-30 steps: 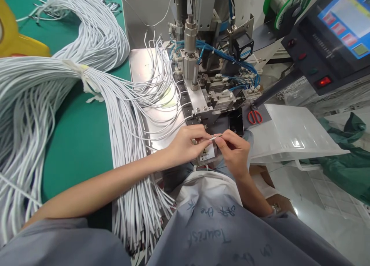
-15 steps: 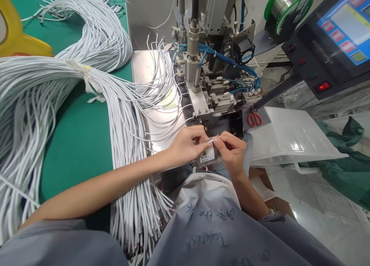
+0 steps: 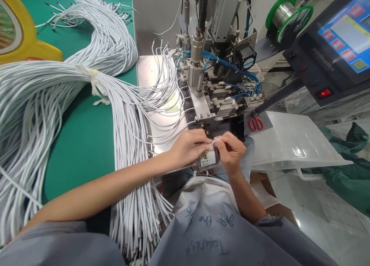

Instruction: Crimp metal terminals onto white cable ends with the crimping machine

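Between my two hands is the end of a white cable point(image 3: 213, 142), just in front of the machine. My left hand point(image 3: 192, 144) pinches the cable from the left, its fingers closed. On the right, my right hand point(image 3: 231, 149) has thumb and forefinger pressed together on the cable's tip; the fine wires there are mostly hidden by the fingers. Under the hands, a clear block with a white warning label point(image 3: 208, 159) shows at the machine's front. A large bundle of white cables point(image 3: 127, 123) fans out to the left of my left hand.
The soldering-type machine point(image 3: 199, 85) with blue air tubes stands ahead. Several cable ends lie on its metal plate point(image 3: 153, 69). Red-handled scissors point(image 3: 256, 123), a solder wire spool point(image 3: 285, 14) and a control screen point(image 3: 347, 35) are at right. A yellow tape dispenser point(image 3: 43, 50) sits on the green mat point(image 3: 83, 143).
The view has shifted slightly, so the machine and bundle appear a little lower and further right. My right fingers now cover more of the cable's tip; both hands keep their pinch.
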Demonstrator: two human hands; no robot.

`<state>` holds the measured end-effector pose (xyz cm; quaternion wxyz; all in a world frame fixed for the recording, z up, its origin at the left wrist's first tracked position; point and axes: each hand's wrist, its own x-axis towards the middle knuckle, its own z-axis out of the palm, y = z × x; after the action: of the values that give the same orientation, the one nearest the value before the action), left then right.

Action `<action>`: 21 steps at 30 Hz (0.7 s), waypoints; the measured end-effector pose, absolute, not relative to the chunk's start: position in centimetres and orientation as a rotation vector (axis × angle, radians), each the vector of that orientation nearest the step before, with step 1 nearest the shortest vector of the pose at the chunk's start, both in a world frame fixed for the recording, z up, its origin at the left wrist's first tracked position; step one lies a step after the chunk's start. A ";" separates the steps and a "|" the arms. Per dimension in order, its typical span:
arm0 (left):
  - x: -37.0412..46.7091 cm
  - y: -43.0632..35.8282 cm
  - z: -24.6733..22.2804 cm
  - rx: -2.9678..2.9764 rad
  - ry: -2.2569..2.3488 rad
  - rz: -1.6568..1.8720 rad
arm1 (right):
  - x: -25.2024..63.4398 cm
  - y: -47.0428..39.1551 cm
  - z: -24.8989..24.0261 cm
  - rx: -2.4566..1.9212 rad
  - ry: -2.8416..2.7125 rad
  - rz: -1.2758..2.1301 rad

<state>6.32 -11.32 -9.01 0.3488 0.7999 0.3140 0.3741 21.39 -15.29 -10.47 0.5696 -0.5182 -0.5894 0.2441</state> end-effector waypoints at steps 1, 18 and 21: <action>6.3 -11.2 -9.0 2.075 0.776 0.935 | 21.3 -15.3 -10.8 -1.229 -1.350 0.583; 5.6 -9.0 -10.0 2.731 1.022 0.193 | 23.1 -11.0 -14.8 -1.417 -1.219 1.227; 5.5 -9.0 -10.1 2.745 1.002 0.199 | 23.2 -10.8 -14.8 -1.413 -1.223 1.237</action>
<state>5.54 -9.01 -10.05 0.1063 0.9319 0.3402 0.0675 23.17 -10.81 -14.78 0.4352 -0.5677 -0.4914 0.4968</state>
